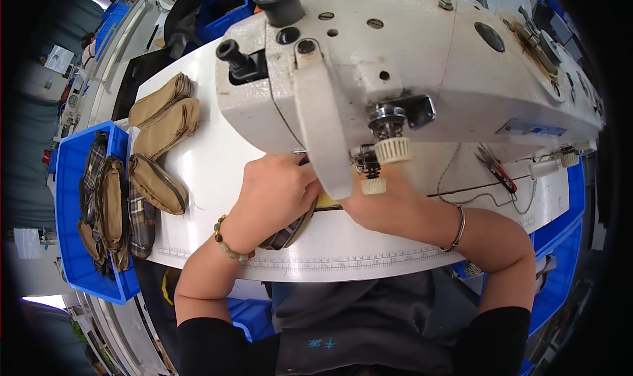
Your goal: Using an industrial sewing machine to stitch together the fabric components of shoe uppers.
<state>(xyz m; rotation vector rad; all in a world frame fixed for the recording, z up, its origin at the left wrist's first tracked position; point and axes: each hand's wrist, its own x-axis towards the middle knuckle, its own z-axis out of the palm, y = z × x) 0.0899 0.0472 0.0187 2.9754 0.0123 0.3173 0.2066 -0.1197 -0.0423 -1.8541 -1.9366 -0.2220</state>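
A white industrial sewing machine [409, 72] spans the upper part of the view, and both my hands are at its needle end. My left hand [280, 190] is closed with curled fingers on a dark plaid fabric piece [287, 236], which has a tan edge and lies under the hand on the white table. My right hand [384, 201] is to the right of the machine's white lever [323, 125]. Its fingertips are hidden behind the lever and tension knobs, so I cannot tell its grip. A yellow patch [324, 200] shows between my hands.
Tan cut fabric stacks [165, 115] and a tan sewn piece [158, 185] lie on the table's left. A blue bin [72, 211] beside them holds plaid and tan pieces. Red-handled thread snippers [498, 170] and a grey cord [455, 194] lie at right. A ruler strip [310, 265] edges the table.
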